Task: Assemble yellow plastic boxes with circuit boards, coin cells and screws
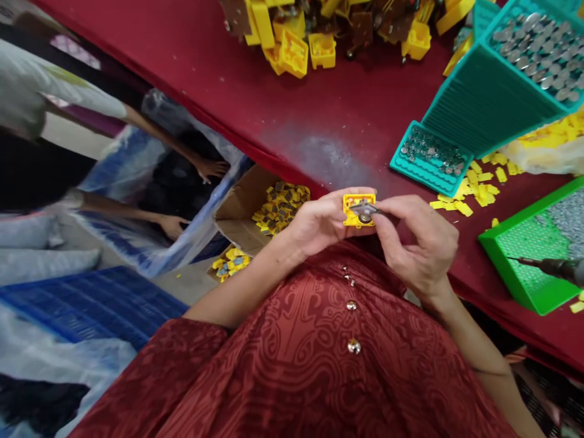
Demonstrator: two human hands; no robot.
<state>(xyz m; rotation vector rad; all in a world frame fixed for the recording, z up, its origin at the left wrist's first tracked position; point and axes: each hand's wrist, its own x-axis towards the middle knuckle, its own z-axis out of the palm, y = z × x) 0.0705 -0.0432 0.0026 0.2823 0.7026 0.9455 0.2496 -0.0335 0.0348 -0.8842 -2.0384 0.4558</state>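
Note:
My left hand [319, 222] holds a small yellow plastic casing [349, 220], its open side facing up. A round, silvery part sits inside the casing. Between the thumb and forefinger of my right hand [417, 240] is a small dark flat piece [362, 208], tilted over the casing's opening. Whether that piece touches the casing's inside I cannot tell. Both hands are close together, just in front of my body at the table's edge.
The red-covered table [292, 131] bears yellow casings [294, 53], a teal bin [479, 97] of coin-like discs, a teal tray [431, 158], a green basket [524, 261] and a screwdriver-like tool [547, 266]. Left are a carton [237, 210] and a co-worker's hands [210, 167] in a lined blue crate [150, 258].

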